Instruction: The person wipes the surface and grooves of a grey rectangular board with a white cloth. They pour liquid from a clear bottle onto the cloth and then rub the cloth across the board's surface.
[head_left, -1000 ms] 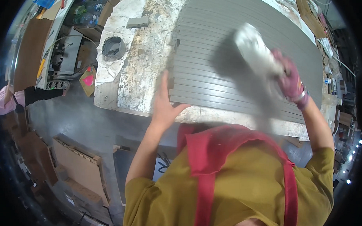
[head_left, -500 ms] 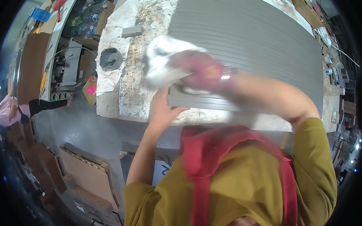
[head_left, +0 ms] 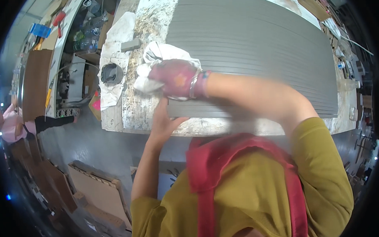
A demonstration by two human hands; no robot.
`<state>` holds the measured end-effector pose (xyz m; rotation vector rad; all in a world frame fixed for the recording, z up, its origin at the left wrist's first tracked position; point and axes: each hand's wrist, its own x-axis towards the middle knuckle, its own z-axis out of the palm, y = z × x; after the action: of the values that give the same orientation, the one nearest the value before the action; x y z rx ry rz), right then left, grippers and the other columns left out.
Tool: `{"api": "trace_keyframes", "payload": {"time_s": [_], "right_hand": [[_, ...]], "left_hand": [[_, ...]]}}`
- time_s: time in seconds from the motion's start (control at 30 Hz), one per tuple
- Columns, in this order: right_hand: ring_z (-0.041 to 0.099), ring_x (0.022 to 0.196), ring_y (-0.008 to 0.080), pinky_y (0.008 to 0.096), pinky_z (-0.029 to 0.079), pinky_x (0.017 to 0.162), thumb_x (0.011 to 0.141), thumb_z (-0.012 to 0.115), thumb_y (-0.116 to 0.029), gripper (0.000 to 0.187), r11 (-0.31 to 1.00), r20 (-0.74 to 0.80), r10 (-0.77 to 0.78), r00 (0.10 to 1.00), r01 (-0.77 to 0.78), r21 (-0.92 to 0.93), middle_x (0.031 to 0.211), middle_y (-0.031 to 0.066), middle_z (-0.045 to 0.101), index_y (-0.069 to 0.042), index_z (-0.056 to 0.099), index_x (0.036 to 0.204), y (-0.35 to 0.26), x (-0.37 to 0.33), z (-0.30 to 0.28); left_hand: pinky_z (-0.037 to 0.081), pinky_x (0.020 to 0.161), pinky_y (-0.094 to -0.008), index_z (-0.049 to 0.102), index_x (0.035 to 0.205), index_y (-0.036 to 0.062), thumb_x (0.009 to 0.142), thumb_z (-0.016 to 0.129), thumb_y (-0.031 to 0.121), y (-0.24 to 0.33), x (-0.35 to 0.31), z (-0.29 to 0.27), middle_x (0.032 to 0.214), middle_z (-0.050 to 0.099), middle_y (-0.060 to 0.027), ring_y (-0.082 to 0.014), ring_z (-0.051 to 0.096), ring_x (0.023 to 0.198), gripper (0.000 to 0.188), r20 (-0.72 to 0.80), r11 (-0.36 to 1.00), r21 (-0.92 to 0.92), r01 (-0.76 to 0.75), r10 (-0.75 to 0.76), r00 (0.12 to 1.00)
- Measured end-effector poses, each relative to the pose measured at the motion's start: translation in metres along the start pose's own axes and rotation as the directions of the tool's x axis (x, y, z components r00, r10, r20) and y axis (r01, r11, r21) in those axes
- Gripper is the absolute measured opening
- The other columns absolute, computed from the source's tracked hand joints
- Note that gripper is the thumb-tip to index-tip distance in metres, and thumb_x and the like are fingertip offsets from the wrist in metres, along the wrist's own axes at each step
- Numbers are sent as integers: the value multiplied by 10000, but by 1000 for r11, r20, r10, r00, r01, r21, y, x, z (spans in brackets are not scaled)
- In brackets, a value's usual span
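Note:
A large grey panel (head_left: 253, 45) with parallel grooves lies flat on the worktable. My right hand (head_left: 177, 79), in a dark red glove, is closed on a bunched white cloth (head_left: 160, 52) and presses it at the panel's left edge. Part of the cloth hangs past that edge over the tabletop. Bare, my left hand (head_left: 163, 121) holds the panel's near left corner, its thumb along the front edge. The left fingertips are partly hidden beneath my right hand.
On the paint-stained table (head_left: 133, 116), a round dark container (head_left: 112, 73) stands on white paper, near a small grey block (head_left: 130, 45). A side bench (head_left: 71, 28) with tools is at the left, where a person in pink (head_left: 14, 124) is. Cardboard (head_left: 98, 186) stands on the floor.
My right hand has moved left with the cloth, from over the panel to its left edge. My left hand remains at the corner. The view has shifted slightly.

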<state>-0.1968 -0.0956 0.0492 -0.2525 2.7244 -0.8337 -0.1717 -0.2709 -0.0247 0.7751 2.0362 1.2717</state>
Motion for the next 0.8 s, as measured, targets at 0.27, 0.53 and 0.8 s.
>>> {"api": "trace_keyframes", "payload": {"time_s": [0.27,0.53,0.8], "right_hand": [[632,900,206,340,504,781,865,596,-198,321,962,-404,24,914,89,259,1015,95,648,-63,587,1157,142,-176,-77],[563,958,295,435,464,770,611,739,-237,464,892,-192,-357,914,273,-359,1016,72,553,-131,580,1034,87,-110,10],[605,877,352,456,473,786,781,599,-181,231,917,-380,-318,869,384,110,922,151,616,-69,594,983,64,-27,-3]], "left_hand": [[147,1145,-392,59,1492,29,917,252,423,-12,12,-12,1559,133,-130,-265,164,1429,724,-217,876,-483,-22,-95,972],[80,1145,-338,117,1499,47,856,88,763,-13,53,0,1543,175,-138,-282,180,1407,963,-59,773,-631,71,-139,989],[116,1150,-372,210,1447,-38,928,40,639,-19,64,-27,1456,337,-187,-265,308,1357,870,-126,961,-273,31,-68,990]]}}
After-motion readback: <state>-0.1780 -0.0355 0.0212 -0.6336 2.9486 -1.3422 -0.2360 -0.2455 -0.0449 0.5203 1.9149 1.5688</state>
